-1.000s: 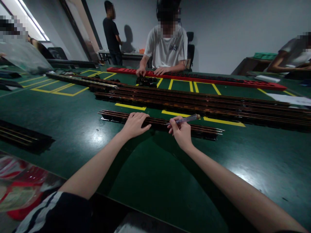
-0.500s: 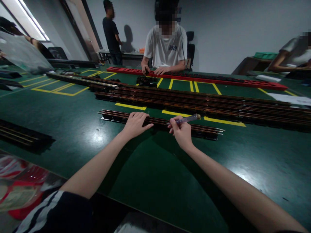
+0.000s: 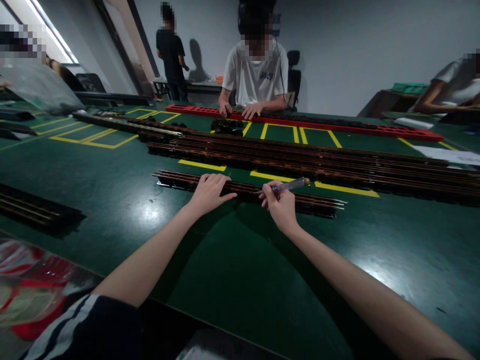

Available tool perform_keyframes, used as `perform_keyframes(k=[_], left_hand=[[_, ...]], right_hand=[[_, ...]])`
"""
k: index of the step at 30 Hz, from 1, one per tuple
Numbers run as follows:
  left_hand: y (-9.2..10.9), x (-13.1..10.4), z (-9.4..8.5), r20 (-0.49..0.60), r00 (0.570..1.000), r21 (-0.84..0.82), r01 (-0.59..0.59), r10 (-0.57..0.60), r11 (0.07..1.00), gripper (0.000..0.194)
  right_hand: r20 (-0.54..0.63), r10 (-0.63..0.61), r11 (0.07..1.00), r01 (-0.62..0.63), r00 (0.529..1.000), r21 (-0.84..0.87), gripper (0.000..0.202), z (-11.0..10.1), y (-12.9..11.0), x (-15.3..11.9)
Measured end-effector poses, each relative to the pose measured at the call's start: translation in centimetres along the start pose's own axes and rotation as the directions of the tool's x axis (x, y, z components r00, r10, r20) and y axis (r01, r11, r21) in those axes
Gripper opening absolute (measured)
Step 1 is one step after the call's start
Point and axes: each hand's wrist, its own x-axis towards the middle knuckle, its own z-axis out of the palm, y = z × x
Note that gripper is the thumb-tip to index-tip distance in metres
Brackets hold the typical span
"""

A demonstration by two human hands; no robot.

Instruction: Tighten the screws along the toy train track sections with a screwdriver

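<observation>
A dark strip assembly with thin copper-coloured rods point(image 3: 315, 201) lies across the green table point(image 3: 240, 270). My left hand point(image 3: 210, 194) rests on its left half, fingers over the rods and thumb stretched to the right. In my right hand point(image 3: 279, 202) is a screwdriver with a clear purplish handle point(image 3: 292, 184), held like a pen. Its handle end points up and right, and its tip points left, down at the rods near the middle of the strip. Whether the tip touches anything is too small to tell.
Behind the strip lies a long bundle of similar strips point(image 3: 262, 152). More dark strips point(image 3: 37, 210) lie at the left. A red tray point(image 3: 397, 129) crosses the far side, where a person point(image 3: 257, 75) works. Yellow tape marks the table.
My hands and the screwdriver are practically where they were. Across the table, the person's hands have shifted slightly, and the standing person in the back has turned a little.
</observation>
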Motion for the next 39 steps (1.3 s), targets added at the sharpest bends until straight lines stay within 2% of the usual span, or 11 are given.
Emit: perform_keyframes(k=[19, 28, 39], left_hand=[[-0.22, -0.1, 0.08, -0.02, 1.0, -0.049, -0.008, 0.007, 0.999, 0.041], [-0.23, -0.02, 0.04, -0.013, 0.999, -0.038, 0.035, -0.036, 0.999, 0.042], [-0.18, -0.13, 0.24, -0.05, 0.998, -0.034, 0.024, -0.026, 0.999, 0.037]], right_hand=[[0.001, -0.005, 1.0, 0.005, 1.0, 0.006, 0.027, 0.0, -0.03, 0.1], [0.017, 0.004, 1.0, -0.004, 1.0, -0.007, 0.026, 0.06, -0.21, 0.02], [0.014, 0.0, 1.0, 0.0, 1.0, -0.003, 0.028, 0.06, -0.05, 0.0]])
